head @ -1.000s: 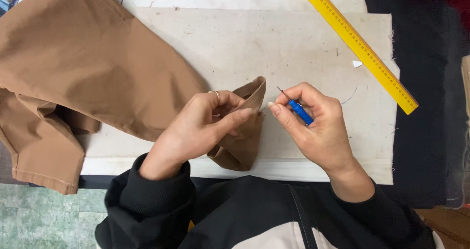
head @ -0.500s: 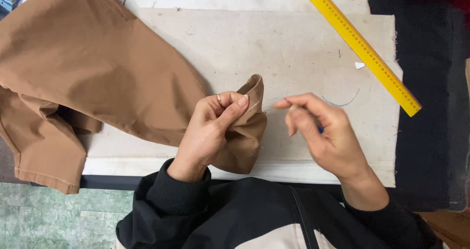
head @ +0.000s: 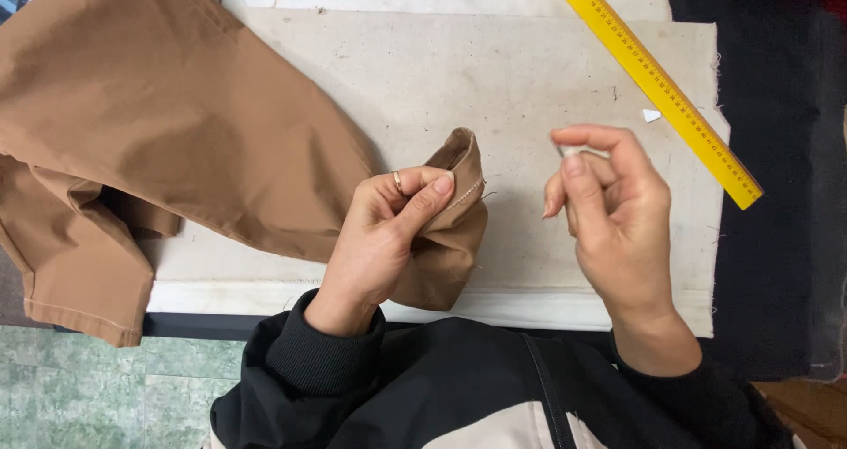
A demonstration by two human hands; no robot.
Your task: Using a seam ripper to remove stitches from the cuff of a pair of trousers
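The folded hem of the brown trousers (head: 176, 140) is pinched tight by the left hand (head: 384, 237), bunched over the near edge of the cream cloth pad (head: 529, 78). A small pale bit, too small to identify, is gripped between thumb and forefinger of the raised right hand (head: 613, 215), near the yellow ruler (head: 657, 83).

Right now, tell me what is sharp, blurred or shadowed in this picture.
Head view: even, soft light, no glare. The left hand and brown garment are sharp; the right hand is slightly motion-blurred at its fingertips. Soft shadows sit under the garment's folds; the yellow ruler is crisp.
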